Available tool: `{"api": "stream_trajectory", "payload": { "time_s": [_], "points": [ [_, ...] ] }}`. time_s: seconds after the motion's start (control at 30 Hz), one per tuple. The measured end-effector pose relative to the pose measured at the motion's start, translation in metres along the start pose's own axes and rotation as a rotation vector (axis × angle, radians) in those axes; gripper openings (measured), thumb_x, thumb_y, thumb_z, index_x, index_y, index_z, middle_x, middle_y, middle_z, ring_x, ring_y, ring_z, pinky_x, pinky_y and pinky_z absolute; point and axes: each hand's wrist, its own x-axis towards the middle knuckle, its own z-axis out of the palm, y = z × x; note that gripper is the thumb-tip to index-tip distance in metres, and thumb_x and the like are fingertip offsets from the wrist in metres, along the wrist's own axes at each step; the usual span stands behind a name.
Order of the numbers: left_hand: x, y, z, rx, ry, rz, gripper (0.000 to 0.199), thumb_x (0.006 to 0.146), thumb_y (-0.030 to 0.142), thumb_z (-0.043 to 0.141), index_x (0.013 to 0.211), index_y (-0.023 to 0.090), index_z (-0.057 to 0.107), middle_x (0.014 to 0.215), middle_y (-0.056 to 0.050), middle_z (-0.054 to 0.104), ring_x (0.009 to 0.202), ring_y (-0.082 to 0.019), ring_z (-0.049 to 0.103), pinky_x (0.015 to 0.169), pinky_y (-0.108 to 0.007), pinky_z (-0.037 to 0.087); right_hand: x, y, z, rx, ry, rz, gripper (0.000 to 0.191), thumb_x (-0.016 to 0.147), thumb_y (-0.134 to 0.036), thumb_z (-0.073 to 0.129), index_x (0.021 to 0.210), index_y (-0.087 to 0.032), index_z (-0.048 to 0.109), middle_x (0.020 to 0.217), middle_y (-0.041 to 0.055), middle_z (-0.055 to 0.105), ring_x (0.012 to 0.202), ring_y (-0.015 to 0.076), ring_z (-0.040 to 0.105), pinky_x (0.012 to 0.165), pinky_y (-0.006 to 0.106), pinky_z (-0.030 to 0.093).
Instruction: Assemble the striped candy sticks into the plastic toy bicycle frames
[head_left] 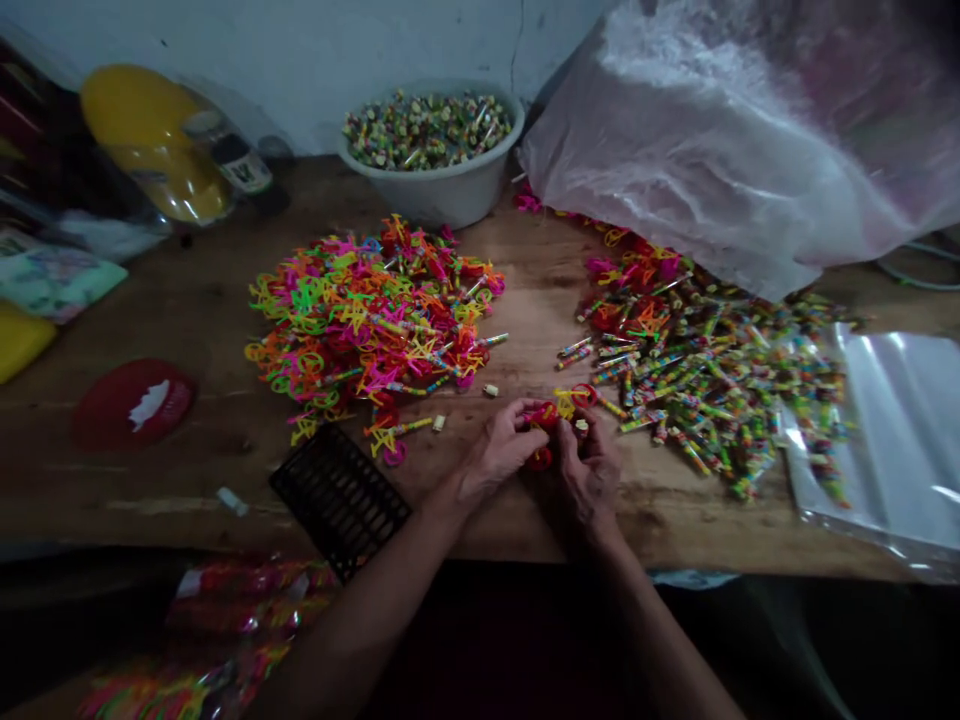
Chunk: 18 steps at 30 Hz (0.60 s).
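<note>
Near the table's front edge my two hands work close together with fingers pinched. My left hand [506, 440] is closed on a red plastic toy piece [541, 412], parts of it hidden by the fingers. My right hand [589, 465] pinches a yellow plastic toy piece [565, 402] beside a red ring. A small pale bit [581, 427] shows at my right fingers; whether it is held I cannot tell. To the left lies a heap of bright plastic toy pieces [367, 310] with thin tubes among them. On the right spreads a pile of small candy-filled tubes [697, 370].
Behind stands a white tub [427, 185] full of small tubes. A large translucent bag [712, 150] bulges at the back right, with clear plastic sleeves [900, 430] below it. A black basket [341, 500] and a red lid [133, 404] lie at left.
</note>
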Motion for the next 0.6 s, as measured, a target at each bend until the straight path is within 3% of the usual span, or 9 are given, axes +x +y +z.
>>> {"api": "stream_trajectory", "payload": {
  "time_s": [0.07, 0.2, 0.27, 0.37, 0.53, 0.6],
  "points": [
    [0.002, -0.005, -0.003, 0.088, -0.015, 0.059, 0.043, 0.064, 0.006, 0.055, 0.106, 0.013, 0.057, 0.100, -0.008, 0.065, 0.079, -0.012, 0.061, 0.064, -0.018, 0.046, -0.001, 0.002, 0.001, -0.013, 0.006, 0.011, 0.035, 0.086, -0.037, 0.049, 0.115, -0.018, 0.055, 0.101, 0.0088, 0.064, 0.085, 0.0178, 0.060, 0.074, 0.031, 0.050],
    [0.010, -0.012, -0.017, 0.221, -0.198, 0.089, 0.044, 0.074, 0.018, 0.052, 0.117, 0.015, 0.053, 0.096, -0.005, 0.066, 0.052, -0.007, 0.053, 0.049, -0.018, 0.043, -0.003, 0.006, 0.004, -0.070, 0.023, 0.032, 0.036, 0.084, -0.038, 0.054, 0.113, -0.017, 0.058, 0.093, 0.0068, 0.066, 0.076, 0.0163, 0.060, 0.067, 0.029, 0.049],
    [0.012, -0.011, -0.023, 0.366, -0.223, 0.164, 0.039, 0.076, 0.021, 0.051, 0.114, 0.016, 0.057, 0.093, -0.005, 0.068, 0.056, -0.009, 0.057, 0.054, -0.021, 0.046, -0.004, 0.005, 0.005, -0.112, 0.047, 0.031, 0.037, 0.083, -0.039, 0.054, 0.111, -0.017, 0.060, 0.090, 0.0063, 0.066, 0.074, 0.0159, 0.059, 0.066, 0.028, 0.049],
    [0.013, -0.007, -0.027, 0.572, -0.129, 0.321, 0.034, 0.074, 0.019, 0.053, 0.106, 0.016, 0.064, 0.096, -0.005, 0.069, 0.082, -0.016, 0.063, 0.075, -0.026, 0.049, -0.004, 0.002, 0.008, -0.157, 0.076, 0.001, 0.035, 0.083, -0.041, 0.053, 0.106, -0.016, 0.063, 0.089, 0.0064, 0.067, 0.073, 0.0161, 0.058, 0.068, 0.029, 0.048],
    [0.008, -0.009, -0.013, 0.631, -0.004, 0.408, 0.032, 0.078, 0.017, 0.050, 0.108, 0.012, 0.061, 0.096, -0.008, 0.068, 0.084, -0.017, 0.063, 0.076, -0.026, 0.050, -0.002, -0.001, 0.011, -0.128, 0.114, -0.108, 0.034, 0.083, -0.043, 0.051, 0.104, -0.019, 0.061, 0.096, 0.0069, 0.066, 0.082, 0.0176, 0.060, 0.074, 0.031, 0.048],
    [0.002, -0.013, -0.006, 0.678, 0.091, 0.460, 0.034, 0.078, 0.012, 0.047, 0.110, 0.012, 0.059, 0.104, -0.009, 0.065, 0.094, -0.018, 0.061, 0.084, -0.027, 0.048, -0.001, -0.001, 0.010, -0.103, 0.126, -0.137, 0.032, 0.083, -0.043, 0.050, 0.103, -0.020, 0.060, 0.100, 0.0072, 0.065, 0.086, 0.0181, 0.060, 0.077, 0.032, 0.048]
  ]
}}
